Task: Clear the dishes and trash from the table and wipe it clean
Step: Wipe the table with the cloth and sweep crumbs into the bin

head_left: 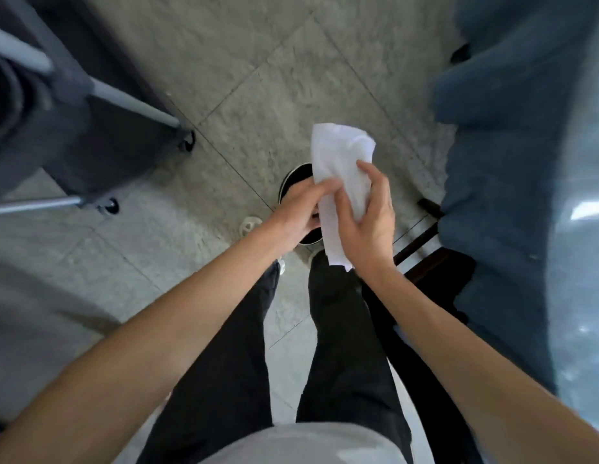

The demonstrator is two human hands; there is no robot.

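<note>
1 head view looks steeply down from above, close over the floor (258, 95) underfoot.

Black round object (293, 182) mostly hidden behind left hand (300, 209); blue tablecloth (499, 195) blurred.

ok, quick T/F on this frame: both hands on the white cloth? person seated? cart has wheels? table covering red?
1. Both hands hold the white cloth: true, left hand and right hand grip it.
2. The person is seated: false, they stand on the tiled floor.
3. The cart has wheels: true.
4. The table covering is red: false, it is blue.
</note>
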